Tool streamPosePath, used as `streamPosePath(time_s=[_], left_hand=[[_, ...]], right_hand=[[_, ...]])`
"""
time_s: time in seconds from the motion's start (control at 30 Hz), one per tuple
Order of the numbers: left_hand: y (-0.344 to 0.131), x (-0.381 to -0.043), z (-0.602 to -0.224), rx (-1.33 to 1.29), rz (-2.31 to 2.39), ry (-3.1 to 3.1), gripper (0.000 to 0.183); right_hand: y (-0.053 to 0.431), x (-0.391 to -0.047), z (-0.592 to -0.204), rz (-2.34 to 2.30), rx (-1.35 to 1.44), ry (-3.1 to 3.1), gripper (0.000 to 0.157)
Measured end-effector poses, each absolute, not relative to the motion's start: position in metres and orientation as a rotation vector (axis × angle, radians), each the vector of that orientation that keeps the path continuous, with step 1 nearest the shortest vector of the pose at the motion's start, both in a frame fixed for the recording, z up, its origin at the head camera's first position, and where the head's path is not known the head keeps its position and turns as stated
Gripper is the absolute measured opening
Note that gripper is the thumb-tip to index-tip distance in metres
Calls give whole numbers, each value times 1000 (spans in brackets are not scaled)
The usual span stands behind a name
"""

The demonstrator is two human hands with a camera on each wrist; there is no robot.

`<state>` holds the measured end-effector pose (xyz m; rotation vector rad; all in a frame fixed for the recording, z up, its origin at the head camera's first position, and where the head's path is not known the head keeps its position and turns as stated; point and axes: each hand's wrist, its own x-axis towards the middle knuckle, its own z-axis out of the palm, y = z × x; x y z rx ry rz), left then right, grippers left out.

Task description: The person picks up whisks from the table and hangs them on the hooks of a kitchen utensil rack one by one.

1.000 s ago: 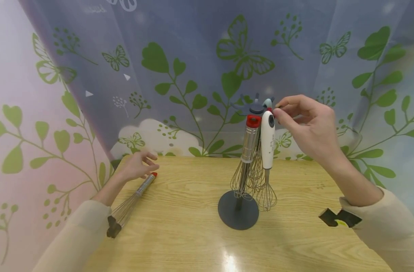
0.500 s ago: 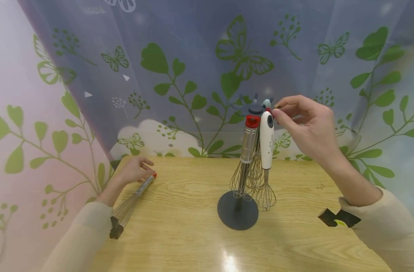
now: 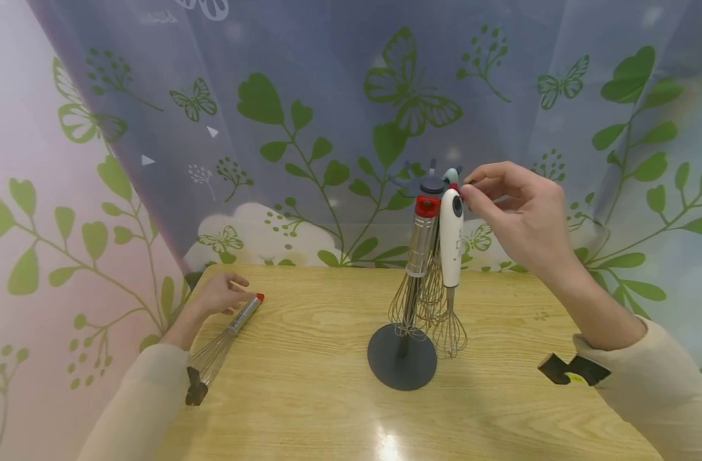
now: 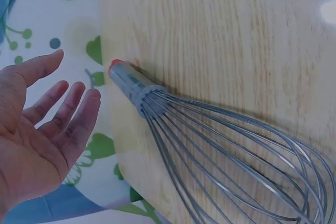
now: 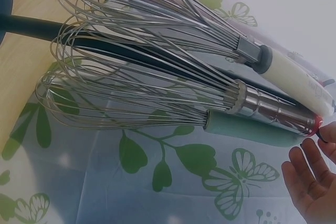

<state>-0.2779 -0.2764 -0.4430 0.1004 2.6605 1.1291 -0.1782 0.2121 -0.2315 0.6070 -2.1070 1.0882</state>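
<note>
My right hand [image 3: 526,211] is at the top of a dark whisk stand [image 3: 402,356], thumb and forefinger pinching the red end of a steel-handled whisk [image 5: 273,109]. From the head view, a white-handled whisk [image 3: 451,246] largely covers that whisk. Another steel whisk with a red cap [image 3: 421,246] hangs at the front, and a mint-handled one [image 5: 247,128] shows in the right wrist view. My left hand [image 3: 215,294], fingers loosely bent, hovers beside the red-tipped handle of a steel whisk [image 4: 128,81] lying on the table. It holds nothing.
The wooden table [image 3: 310,371] ends at a curtain [image 3: 316,128] printed with green leaves and butterflies. Curved hooks [image 3: 405,182] spread from the stand's top. A black wrist mount [image 3: 574,369] sits on the right sleeve, another [image 3: 196,385] on the left.
My left hand has drawn back to the left, away from the lying whisk's red tip. The right hand stays at the stand's top, and the hanging whisks look unmoved.
</note>
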Motion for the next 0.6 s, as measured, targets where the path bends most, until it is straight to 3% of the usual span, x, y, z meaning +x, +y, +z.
streamPosePath(time_s=[0.6], left_hand=[[-286, -280, -460, 59, 1079, 2650, 54]], right_hand=[[212, -179, -231, 1069, 609, -2113, 8]])
